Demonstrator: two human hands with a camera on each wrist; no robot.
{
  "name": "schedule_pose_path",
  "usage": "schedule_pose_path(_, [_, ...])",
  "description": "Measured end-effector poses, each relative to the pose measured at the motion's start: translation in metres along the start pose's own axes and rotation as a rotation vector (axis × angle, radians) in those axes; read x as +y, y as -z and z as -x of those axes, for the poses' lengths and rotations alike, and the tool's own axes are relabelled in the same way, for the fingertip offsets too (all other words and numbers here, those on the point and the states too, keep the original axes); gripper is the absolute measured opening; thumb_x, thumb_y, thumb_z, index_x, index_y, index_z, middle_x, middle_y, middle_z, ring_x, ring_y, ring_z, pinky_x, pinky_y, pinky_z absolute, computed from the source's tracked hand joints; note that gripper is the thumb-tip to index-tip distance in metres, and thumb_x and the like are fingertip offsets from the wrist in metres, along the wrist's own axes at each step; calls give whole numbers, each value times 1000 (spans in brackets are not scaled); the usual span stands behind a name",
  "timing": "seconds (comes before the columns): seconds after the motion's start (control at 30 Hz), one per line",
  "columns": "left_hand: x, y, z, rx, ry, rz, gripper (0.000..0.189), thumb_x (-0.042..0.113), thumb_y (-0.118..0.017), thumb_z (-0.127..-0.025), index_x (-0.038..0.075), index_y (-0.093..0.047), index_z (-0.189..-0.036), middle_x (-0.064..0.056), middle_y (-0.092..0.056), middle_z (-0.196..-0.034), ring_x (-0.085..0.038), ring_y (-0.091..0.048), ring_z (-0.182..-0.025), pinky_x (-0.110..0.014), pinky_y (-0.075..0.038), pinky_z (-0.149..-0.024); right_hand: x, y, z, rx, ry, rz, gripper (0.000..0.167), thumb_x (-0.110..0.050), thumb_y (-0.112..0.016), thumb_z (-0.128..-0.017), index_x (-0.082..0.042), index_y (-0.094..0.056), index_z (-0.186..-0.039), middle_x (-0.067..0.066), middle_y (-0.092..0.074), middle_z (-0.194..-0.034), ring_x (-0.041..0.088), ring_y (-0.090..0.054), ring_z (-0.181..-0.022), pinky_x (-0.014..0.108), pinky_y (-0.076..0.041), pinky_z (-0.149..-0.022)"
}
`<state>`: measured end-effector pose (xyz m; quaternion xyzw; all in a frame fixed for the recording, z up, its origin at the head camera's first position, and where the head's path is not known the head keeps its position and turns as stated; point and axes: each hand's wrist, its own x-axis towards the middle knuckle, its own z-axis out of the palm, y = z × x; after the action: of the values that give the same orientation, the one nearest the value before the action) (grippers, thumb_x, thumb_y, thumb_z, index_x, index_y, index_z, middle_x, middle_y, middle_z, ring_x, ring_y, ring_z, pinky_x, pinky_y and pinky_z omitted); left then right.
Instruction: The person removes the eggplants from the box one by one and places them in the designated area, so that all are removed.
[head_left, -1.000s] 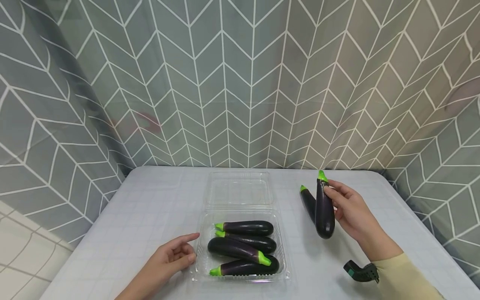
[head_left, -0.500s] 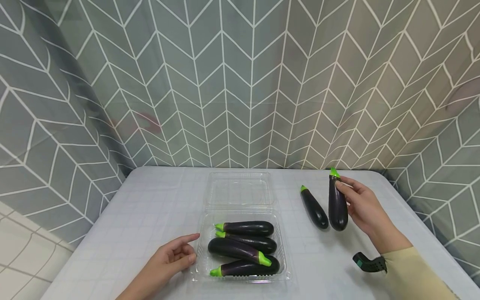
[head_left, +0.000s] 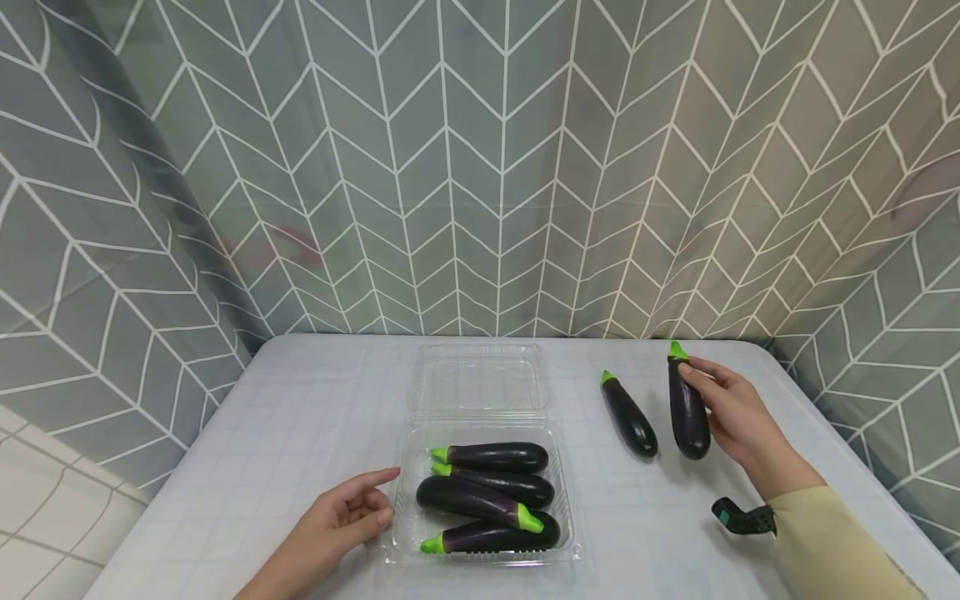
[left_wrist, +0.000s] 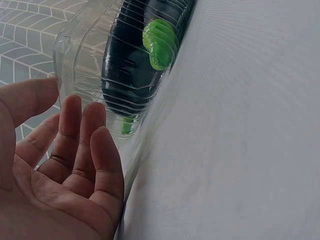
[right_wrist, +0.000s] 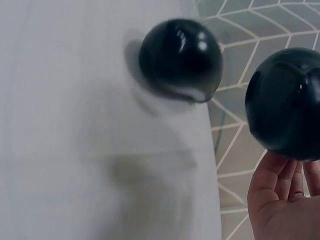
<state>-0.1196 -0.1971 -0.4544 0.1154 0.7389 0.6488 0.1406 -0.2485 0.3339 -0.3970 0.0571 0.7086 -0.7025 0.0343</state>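
Right grip (head_left: 742, 417) pinches eggplant (head_left: 687, 419) right of box (head_left: 480, 431); left grip (head_left: 345, 510) relaxed at box's left, likely to steady it.

Held eggplant (head_left: 687, 414) moved R.
R hand (head_left: 738, 417) has carried it right; 1 s ago it overlapped other eggplant (head_left: 628, 417) in head view, now gap betw. the two. Other eggplant now fully vis.; held one's stalk leans slightly more L.
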Motion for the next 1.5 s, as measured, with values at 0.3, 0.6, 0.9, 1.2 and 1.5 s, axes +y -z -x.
schedule_pose_path(0.3, [0,0,0,1,8,-6,58,17,-65,-97,-1,-41,-147,-17,-59,-104,-18,-62,-86,-31,-54,-74,9,6,-12,21,-36,210,87,-49,-62,-95,-1,-22,-156,16,-40,-141,3,-52,-99,22,-51,-77])
schedule_pose_path(0.6, [0,0,1,4,59,-7,58,17,-65,-97,0,-42,-148,-16,-59,-105,-18,-62,-87,-31,-54,-75,17,9,-24,33,-33,389,88,-54,-60,-95,1,-25,-155,27,-36,-146,2,-54,-96,22,-50,-76])
schedule_pose_path(0.9, [2,0,0,8,73,-24,58,17,-65,-97,0,-42,-147,-16,-60,-105,-21,-62,-87,-31,-54,-74,19,11,-33,39,-79,505,88,-55,-61,-93,0,-30,-153,29,-38,-145,24,-53,-113,26,-49,-78])
schedule_pose_path(1.2, [0,1,0,2,59,-34,58,18,-65,-97,0,-42,-147,-16,-60,-104,-20,-63,-87,-31,-54,-75,22,10,-41,31,-82,653,84,-55,-61,-93,5,-38,-148,34,-34,-146,42,-46,-123,49,-46,-91])
schedule_pose_path(1.5, [0,1,0,5,64,-38,58,18,-65,-97,0,-42,-147,-16,-60,-104,-20,-63,-87,-31,-54,-75,22,7,-44,13,-52,772,82,-59,-60,-92,4,-46,-143,33,-42,-140,44,-47,-121,57,-39,-98])
